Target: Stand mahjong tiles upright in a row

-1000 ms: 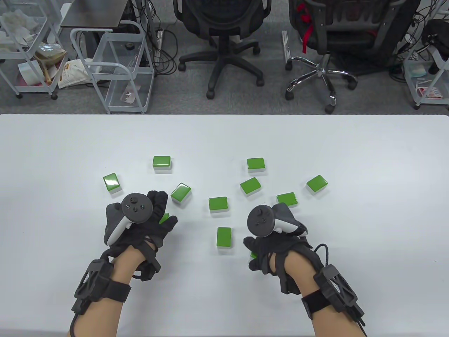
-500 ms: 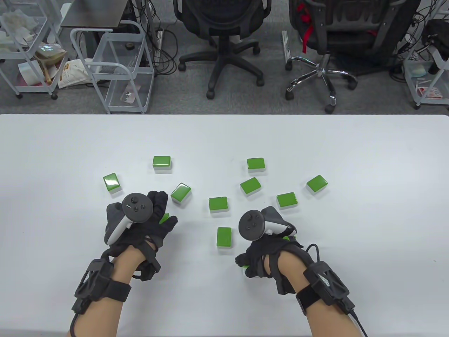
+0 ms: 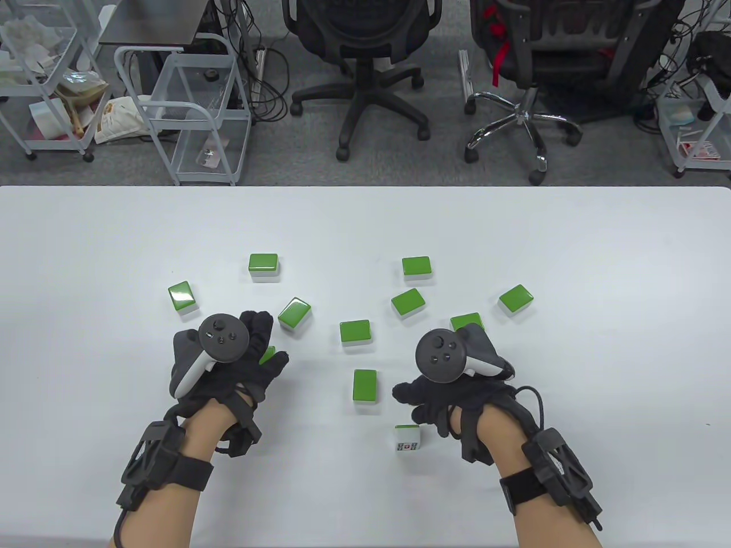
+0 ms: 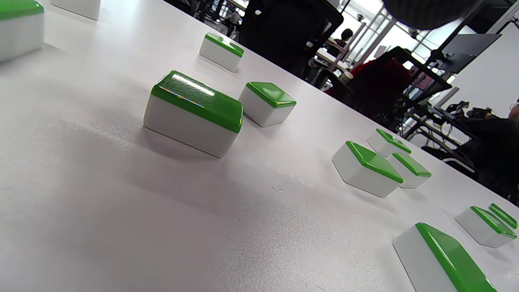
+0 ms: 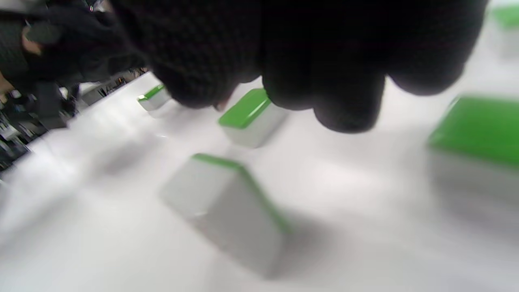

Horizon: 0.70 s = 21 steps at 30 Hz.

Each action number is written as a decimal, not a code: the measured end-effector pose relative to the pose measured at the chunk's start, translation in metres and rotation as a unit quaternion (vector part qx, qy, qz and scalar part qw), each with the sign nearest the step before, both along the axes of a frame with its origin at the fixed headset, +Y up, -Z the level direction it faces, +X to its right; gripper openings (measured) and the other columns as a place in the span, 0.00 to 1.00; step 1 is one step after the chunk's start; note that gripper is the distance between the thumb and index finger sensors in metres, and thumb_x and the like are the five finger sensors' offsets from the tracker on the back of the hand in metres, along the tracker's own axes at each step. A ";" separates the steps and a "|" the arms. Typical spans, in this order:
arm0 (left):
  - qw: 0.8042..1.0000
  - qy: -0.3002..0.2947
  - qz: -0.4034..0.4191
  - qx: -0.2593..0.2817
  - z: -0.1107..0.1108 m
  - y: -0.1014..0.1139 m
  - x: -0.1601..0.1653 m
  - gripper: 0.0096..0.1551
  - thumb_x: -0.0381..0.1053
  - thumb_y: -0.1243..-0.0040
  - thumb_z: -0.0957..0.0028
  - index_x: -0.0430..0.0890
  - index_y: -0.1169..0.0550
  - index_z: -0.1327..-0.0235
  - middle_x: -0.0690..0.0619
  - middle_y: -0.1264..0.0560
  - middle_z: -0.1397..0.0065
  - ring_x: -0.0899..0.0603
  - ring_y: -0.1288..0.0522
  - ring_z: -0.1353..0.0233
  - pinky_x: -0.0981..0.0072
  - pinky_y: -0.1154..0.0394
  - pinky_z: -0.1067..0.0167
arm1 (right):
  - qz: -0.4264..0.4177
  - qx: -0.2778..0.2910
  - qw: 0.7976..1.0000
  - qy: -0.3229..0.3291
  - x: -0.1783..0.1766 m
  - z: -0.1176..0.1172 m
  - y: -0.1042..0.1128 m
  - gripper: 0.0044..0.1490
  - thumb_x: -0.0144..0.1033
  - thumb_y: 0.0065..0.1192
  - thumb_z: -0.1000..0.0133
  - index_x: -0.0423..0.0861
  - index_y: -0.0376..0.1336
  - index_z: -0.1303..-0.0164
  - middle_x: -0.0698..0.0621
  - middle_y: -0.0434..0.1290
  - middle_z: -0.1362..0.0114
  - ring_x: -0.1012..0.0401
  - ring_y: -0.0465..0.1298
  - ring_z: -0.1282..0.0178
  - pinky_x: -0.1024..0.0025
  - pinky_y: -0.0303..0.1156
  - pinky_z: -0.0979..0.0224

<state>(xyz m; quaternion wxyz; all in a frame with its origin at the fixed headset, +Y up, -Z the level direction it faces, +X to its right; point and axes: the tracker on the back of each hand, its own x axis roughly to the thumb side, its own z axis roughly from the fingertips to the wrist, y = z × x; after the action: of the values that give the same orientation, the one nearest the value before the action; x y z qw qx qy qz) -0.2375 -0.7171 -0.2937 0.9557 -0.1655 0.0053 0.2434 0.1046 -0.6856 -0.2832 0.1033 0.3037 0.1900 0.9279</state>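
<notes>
One tile stood upright at the near side of the table, its white printed face toward the camera, apart from the rest. Just beyond it and a touch to the right hovered the right hand, palm down, fingers loosely curled with nothing in them, clear of the standing tile. From the right wrist view those gloved fingertips hung over blurred green-backed tiles, touching none. Over on the other side, the left hand lay low on the table with fingers spread flat, and a sliver of green, a tile under the left hand, peeked out between thumb and fingers; whether the hand pressed it, hard to tell. Between the two hands sat a face-down tile, long side running away from the viewer. Farther out, more face-down tiles were scattered: a middle one, a tilted one just past the left fingertips, another partly hidden behind the right hand's tracker. Beyond those lay one at far left, one mid-right and one at far right. Farthest on the table were two tiles, a back-left one and a back-right one. Past the table edge stood office chairs and wire carts.
</notes>
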 end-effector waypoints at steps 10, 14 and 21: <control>1.000 0.001 0.002 0.005 0.001 0.003 -0.001 0.49 0.72 0.50 0.66 0.63 0.52 0.32 0.58 0.56 0.18 0.38 0.58 0.16 0.37 0.54 0.24 | 0.164 0.044 0.985 0.027 0.016 -0.007 -0.018 0.40 0.30 0.79 0.67 0.53 0.66 0.41 0.48 0.65 0.25 0.36 0.68 0.27 0.36 0.70 0.36; 1.000 -0.002 -0.004 0.003 0.000 0.002 0.000 0.49 0.72 0.50 0.66 0.63 0.53 0.32 0.58 0.56 0.18 0.38 0.58 0.16 0.37 0.54 0.24 | 0.164 0.045 0.985 0.038 0.028 -0.002 -0.035 0.45 0.30 0.81 0.68 0.54 0.62 0.39 0.49 0.59 0.23 0.34 0.67 0.27 0.35 0.71 0.37; 1.000 -0.001 -0.005 0.000 0.001 0.002 0.000 0.49 0.72 0.50 0.66 0.63 0.53 0.32 0.58 0.56 0.18 0.38 0.58 0.16 0.37 0.53 0.24 | 0.190 0.080 0.976 0.066 0.032 0.000 -0.051 0.51 0.33 0.84 0.71 0.52 0.59 0.36 0.47 0.58 0.23 0.42 0.80 0.39 0.52 0.80 0.48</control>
<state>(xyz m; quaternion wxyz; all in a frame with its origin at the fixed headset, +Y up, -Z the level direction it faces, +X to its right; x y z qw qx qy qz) -0.2375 -0.7154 -0.2929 0.9568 -0.1656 0.0054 0.2388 0.1370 -0.7370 -0.2827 -0.1124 0.3302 0.1762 0.9205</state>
